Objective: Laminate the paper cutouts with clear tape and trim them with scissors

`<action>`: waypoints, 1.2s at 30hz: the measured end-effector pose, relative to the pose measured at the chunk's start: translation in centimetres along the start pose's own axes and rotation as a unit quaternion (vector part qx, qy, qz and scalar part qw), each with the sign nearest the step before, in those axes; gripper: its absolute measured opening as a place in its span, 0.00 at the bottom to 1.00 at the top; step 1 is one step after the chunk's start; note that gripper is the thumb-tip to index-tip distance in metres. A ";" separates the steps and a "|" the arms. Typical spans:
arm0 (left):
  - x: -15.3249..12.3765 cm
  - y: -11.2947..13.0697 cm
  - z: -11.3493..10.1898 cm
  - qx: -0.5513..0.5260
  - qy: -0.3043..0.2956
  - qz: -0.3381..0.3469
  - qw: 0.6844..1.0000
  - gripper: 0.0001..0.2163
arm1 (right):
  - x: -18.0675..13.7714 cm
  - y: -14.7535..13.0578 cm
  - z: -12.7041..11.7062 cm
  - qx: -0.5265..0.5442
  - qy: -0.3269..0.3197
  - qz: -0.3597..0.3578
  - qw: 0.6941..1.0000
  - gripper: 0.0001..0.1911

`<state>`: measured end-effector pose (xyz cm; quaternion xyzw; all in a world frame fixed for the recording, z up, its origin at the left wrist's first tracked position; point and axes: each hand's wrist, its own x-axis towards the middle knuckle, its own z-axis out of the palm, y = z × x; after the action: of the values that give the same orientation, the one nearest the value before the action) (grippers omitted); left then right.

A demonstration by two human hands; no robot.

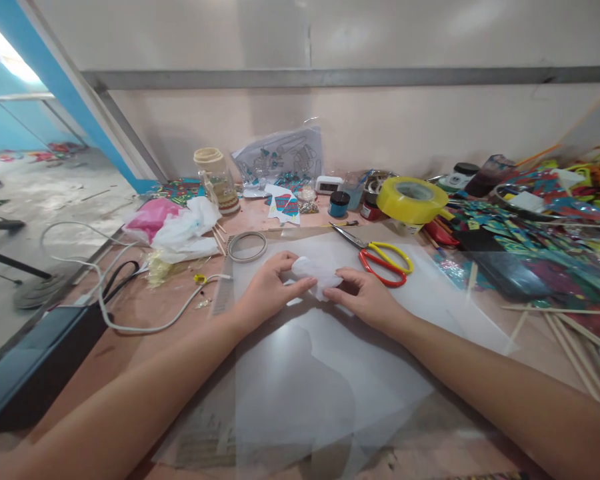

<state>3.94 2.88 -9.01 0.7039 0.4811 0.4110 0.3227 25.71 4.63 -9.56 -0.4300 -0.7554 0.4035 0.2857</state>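
Observation:
Both my hands meet at the middle of the table over a small crumpled white piece (314, 269) of paper or plastic. My left hand (269, 288) pinches its left side with curled fingers. My right hand (364, 295) grips its right side, thumb and fingers closed on it. Under them lie large translucent white sheets (305, 387) spread across the table. Red and yellow scissors (380, 257) lie just beyond my right hand.
A yellow tape roll (411, 199), small jars (339, 203) and a glass jar (219, 179) stand at the back. White and pink plastic bags (177, 227) sit left, beside a white cable (130, 320). Wooden sticks (575, 347) and colourful cutouts (530, 247) crowd the right.

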 end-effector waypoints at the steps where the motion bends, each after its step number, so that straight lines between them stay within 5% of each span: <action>1: 0.0 0.0 0.1 -0.001 -0.006 0.002 1.000 0.08 | 0.0 0.0 0.0 0.000 -0.002 0.000 1.000 0.10; 16: 0.0 -1.1 -0.1 0.014 0.019 -0.001 1.000 0.16 | 0.0 0.0 -0.2 0.008 -0.019 -0.004 1.000 0.14; 22: -0.3 -0.5 -0.2 0.085 0.171 -0.007 0.981 0.13 | 0.1 0.2 -0.1 0.012 0.002 -0.009 1.000 0.13; 28: -1.1 2.0 -0.3 0.265 0.037 0.138 0.954 0.06 | -0.1 0.3 0.0 0.013 0.023 -0.034 0.999 0.11; 36: -1.2 1.1 1.5 0.138 0.046 0.078 0.986 0.05 | -0.5 -0.2 0.3 -0.007 0.044 -0.085 0.995 0.11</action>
<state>5.47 1.29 -9.05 0.7576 0.4911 0.3962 0.1670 25.63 4.03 -9.60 -0.3834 -0.7790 0.3526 0.3491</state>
